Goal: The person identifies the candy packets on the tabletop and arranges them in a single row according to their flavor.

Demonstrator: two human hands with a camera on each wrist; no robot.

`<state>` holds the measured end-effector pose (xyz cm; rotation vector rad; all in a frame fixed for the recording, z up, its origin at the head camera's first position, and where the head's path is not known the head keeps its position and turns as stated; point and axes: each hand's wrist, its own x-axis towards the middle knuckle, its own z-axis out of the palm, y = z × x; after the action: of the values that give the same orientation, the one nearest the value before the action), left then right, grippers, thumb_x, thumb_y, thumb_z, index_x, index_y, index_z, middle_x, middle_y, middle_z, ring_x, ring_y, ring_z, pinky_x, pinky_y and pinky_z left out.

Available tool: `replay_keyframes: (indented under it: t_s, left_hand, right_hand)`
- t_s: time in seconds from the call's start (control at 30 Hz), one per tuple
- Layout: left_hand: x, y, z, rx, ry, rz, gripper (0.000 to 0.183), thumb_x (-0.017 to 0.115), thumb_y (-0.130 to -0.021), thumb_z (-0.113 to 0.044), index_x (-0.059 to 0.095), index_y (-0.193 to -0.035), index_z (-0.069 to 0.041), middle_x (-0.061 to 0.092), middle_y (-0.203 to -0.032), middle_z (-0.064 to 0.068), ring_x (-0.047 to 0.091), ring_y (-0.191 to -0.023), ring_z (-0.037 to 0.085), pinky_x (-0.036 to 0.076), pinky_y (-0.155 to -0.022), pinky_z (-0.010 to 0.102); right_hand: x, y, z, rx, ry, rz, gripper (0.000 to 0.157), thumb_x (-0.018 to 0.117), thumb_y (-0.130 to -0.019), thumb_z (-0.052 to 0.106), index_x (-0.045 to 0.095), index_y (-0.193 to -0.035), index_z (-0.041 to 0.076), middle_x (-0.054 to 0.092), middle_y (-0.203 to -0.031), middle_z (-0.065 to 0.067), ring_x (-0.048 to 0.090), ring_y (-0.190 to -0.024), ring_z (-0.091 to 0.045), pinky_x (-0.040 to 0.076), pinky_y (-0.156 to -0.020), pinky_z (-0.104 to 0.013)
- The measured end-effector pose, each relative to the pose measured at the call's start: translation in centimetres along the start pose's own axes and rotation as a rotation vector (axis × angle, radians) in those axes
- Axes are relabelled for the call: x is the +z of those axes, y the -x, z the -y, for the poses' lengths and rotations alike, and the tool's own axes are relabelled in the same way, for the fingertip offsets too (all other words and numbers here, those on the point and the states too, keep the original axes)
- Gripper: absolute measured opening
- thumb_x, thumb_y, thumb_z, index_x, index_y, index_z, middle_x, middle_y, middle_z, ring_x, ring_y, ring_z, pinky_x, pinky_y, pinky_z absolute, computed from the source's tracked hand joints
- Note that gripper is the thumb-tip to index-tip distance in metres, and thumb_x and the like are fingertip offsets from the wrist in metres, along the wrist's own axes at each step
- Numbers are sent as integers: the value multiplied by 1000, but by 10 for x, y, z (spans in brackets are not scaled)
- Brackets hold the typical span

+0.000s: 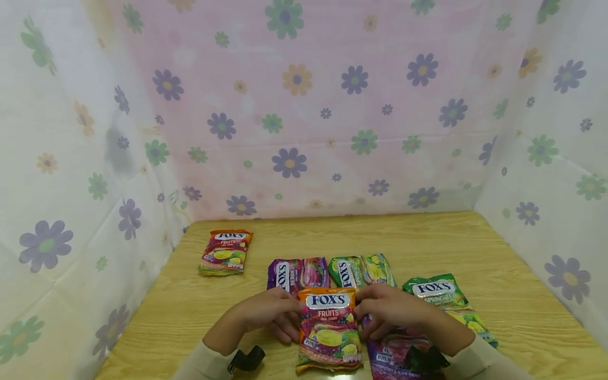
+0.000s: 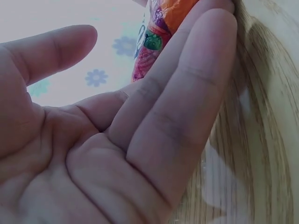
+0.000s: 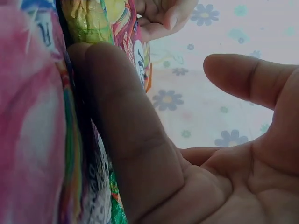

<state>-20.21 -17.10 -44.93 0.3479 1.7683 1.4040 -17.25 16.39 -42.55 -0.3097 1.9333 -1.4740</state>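
Note:
An orange-topped bag of Fox's Fruits candy (image 1: 329,332) lies label up in front of me, between my two hands. My left hand (image 1: 272,315) reaches to its left edge. In the left wrist view the fingers (image 2: 187,93) are nearly straight along the wood, tips at the orange bag (image 2: 175,14), thumb held apart. From the other side, my right hand (image 1: 394,312) is at the bag's right edge. Its fingers (image 3: 131,121) extend over a purple candy bag (image 1: 396,353), and its thumb stands free. The forearm partly covers that purple bag.
Behind the orange bag lie a purple Berries bag (image 1: 292,272) and a green Spring Tea bag (image 1: 361,268), both turned sideways. Another green bag (image 1: 439,290) is right of my right hand. A second Fruits bag (image 1: 226,253) lies far left. Flowered cloth (image 1: 296,116) walls the table (image 1: 176,316).

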Motion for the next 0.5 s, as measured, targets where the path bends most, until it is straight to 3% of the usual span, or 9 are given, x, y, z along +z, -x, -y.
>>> replay_keyframes:
  t_s: [0.23,0.5]
  left_hand:
    - [1,3,-4,-24,-8,31,42,56,-106,-36,65,-124,1,76,-110,17,78,-85,26,65,-72,36]
    - [6,6,-7,-28,-18,38,44,59,-104,-38,60,-125,0,75,-112,16,78,-87,26,65,-74,36]
  right_hand:
    - [-1,2,-3,29,-57,1,68,59,-103,30,32,-157,-2,65,-133,-19,76,-91,-41,65,-68,-47]
    - [0,5,0,11,-67,34,67,56,-104,28,30,-158,-1,64,-137,-20,75,-94,-42,65,-70,-48]
